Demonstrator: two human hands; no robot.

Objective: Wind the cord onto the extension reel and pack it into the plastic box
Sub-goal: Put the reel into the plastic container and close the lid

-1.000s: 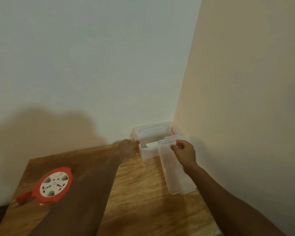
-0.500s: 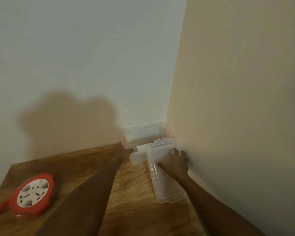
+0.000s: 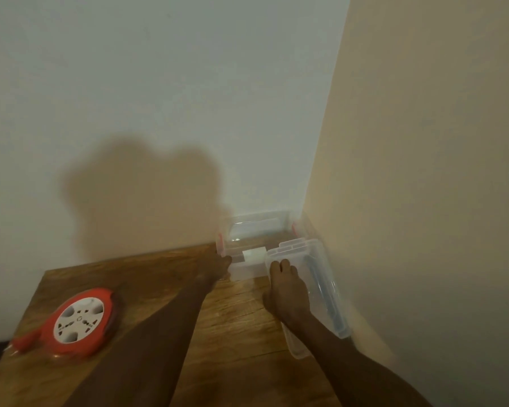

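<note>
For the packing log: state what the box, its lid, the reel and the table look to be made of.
Box: clear, glossy plastic; the wood shows through it, and its clips are red.
Lid: the same clear plastic, slightly frosted.
Reel: smooth red plastic casing, with a white socket face.
Table: brown wood grain, perhaps veneer or laminate.

The tabletop is showing brown wood with a visible grain and a soft sheen that is catching the light. The plastic box and its lid are looking like clear, smooth, glossy plastic with red plastic clips, while the extension reel is showing smooth red plastic around a white plastic socket face. The walls are appearing matt and painted.
</note>
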